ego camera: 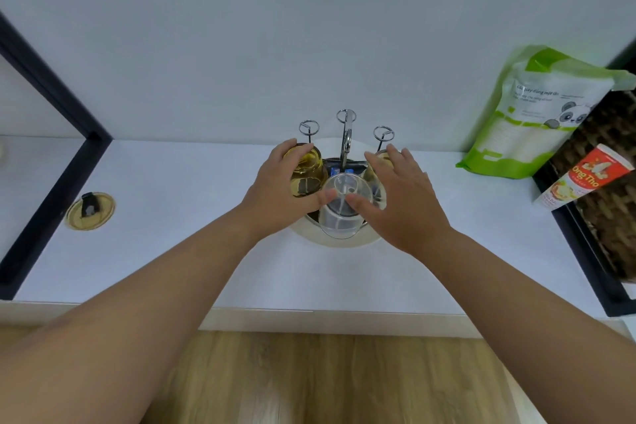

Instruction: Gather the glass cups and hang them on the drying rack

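The clear cup (339, 206) sits upside down on the rack (345, 148), its long side pointing up. Both thumbs touch it. The right hand (402, 196) is spread wide, at 3 o'clock from the cup. The left hand (285, 189), at 9 o'clock, wraps the yellow cup (308, 175). Farther back, three prongs stand bare.

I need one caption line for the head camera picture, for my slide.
Both hands, left hand and right hand, set a clear glass cup upside down on the drying rack.
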Demonstrator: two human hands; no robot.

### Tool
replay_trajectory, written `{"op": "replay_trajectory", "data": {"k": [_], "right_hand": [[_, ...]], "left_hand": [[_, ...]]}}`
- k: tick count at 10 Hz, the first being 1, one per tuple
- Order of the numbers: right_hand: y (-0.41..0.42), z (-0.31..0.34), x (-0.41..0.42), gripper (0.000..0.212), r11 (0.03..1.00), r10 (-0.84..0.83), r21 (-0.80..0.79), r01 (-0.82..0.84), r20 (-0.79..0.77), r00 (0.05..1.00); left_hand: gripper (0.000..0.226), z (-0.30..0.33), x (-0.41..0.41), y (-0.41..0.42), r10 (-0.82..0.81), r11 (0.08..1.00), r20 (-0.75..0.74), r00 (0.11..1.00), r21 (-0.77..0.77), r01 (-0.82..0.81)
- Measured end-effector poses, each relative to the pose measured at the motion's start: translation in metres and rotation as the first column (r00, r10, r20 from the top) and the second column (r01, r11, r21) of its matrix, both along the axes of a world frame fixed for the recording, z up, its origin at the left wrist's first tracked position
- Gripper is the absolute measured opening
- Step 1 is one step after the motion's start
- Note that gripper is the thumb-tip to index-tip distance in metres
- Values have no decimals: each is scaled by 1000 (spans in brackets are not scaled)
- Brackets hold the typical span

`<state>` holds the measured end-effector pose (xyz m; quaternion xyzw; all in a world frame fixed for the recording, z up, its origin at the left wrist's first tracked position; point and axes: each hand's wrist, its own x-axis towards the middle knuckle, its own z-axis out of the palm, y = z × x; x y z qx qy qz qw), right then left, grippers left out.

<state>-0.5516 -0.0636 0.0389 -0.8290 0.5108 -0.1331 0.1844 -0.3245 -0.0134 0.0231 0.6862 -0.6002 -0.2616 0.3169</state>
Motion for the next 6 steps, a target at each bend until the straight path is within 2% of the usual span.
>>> {"op": "replay_trajectory", "data": {"k": [5,6], "right_hand": [[-2,5,-5,83,1000,15,10,-15,-50,999],[1,12,-8,82,1000,0,-17,-1,-12,1000]], "left_hand": [[98,2,-4,4,8,1000,100,995,-11,-6],[93,11,-5,9,14,1000,100,995,-13,-13]]}}
